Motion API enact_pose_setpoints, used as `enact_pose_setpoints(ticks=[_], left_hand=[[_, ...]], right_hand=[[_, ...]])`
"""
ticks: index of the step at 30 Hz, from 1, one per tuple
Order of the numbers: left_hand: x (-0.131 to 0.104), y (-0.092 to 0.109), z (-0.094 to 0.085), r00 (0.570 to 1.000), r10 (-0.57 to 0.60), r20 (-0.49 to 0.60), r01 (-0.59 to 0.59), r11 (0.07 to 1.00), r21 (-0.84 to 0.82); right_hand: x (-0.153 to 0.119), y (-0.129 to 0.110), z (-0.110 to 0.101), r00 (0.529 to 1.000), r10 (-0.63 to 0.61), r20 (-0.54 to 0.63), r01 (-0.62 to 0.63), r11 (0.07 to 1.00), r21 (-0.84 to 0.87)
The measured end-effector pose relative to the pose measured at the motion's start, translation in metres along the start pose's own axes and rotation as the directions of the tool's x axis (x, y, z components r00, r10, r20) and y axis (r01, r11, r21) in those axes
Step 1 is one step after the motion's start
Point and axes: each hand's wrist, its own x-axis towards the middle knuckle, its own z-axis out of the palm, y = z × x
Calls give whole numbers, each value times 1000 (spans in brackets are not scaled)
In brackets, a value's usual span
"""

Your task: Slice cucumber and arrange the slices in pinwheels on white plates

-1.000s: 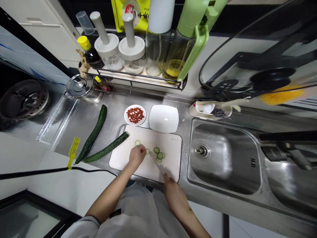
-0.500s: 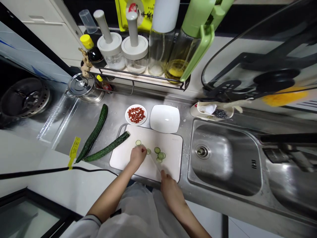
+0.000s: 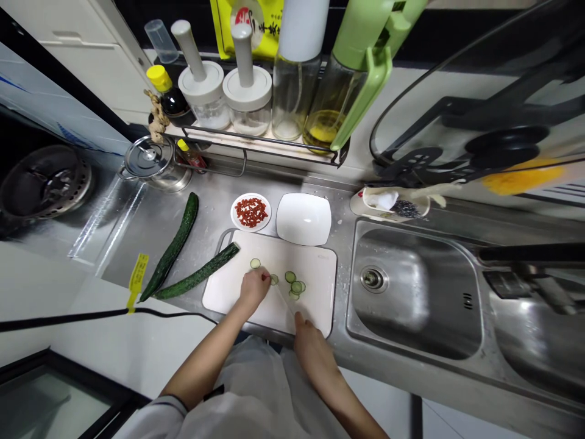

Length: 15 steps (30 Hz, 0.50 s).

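Observation:
My left hand (image 3: 255, 286) is closed over the white cutting board (image 3: 242, 305), fingertips at a piece of cucumber (image 3: 274, 279) whose pale cut face shows beside them; the rest of it is hidden. In my right hand (image 3: 311, 338) is the handle of a knife (image 3: 285, 300), its thin blade slanting up and left toward that piece. Several thin cucumber slices (image 3: 296, 286) lie right of the blade, some overlapping. One more slice (image 3: 255, 263) rests just above my left hand. A cut cucumber (image 3: 201, 274) reaches onto the board's left edge, beside a whole cucumber (image 3: 173, 244) on the counter.
Behind the board stand a small plate of red dried berries (image 3: 251, 212) and a white square bowl (image 3: 304, 218). A steel sink (image 3: 415, 292) is at the right. Above, a rack (image 3: 265, 144) carries jars and bottles. A lidded pot (image 3: 158, 164) stands at the back left.
My right hand has shifted very slightly left with the knife. My left hand stays in place at the cucumber piece, and the slices have not moved.

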Motion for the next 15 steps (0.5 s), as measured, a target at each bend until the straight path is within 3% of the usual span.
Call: enact_pose_setpoints(ticks=[10, 15], left_hand=[[-6, 0, -2, 998, 63, -25, -64, 998, -12], [-3, -6, -17, 980, 89, -179, -80, 995, 55]], right_hand=[[-20, 31, 21, 999, -8, 33, 7, 1000, 21], [-20, 34, 21, 999, -11, 46, 9, 999, 34]])
